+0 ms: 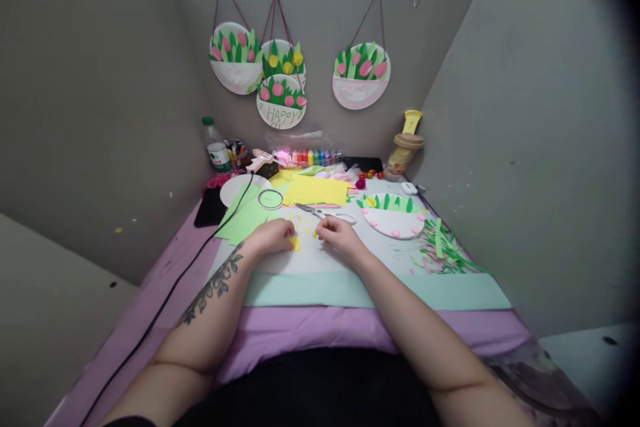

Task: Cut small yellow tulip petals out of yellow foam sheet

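My left hand is closed over the white work sheet, its curled fingers on a small yellow paper piece. Facing it, my right hand is pinched on a smaller bit of yellow paper, mostly covered by the fingertips. Thin yellow paper scraps lie between the two hands. Just beyond them rest white-handled scissors, near a stack of yellow paper sheets. On the right lies a cut paper plate with green paper leaves, a yellow flower and pink pieces around its edge.
Green paper, a tape ring and a pink glue gun with a black cord are at left. Paper strips pile up at right. A bottle and cup stand behind. Decorated plates hang above.
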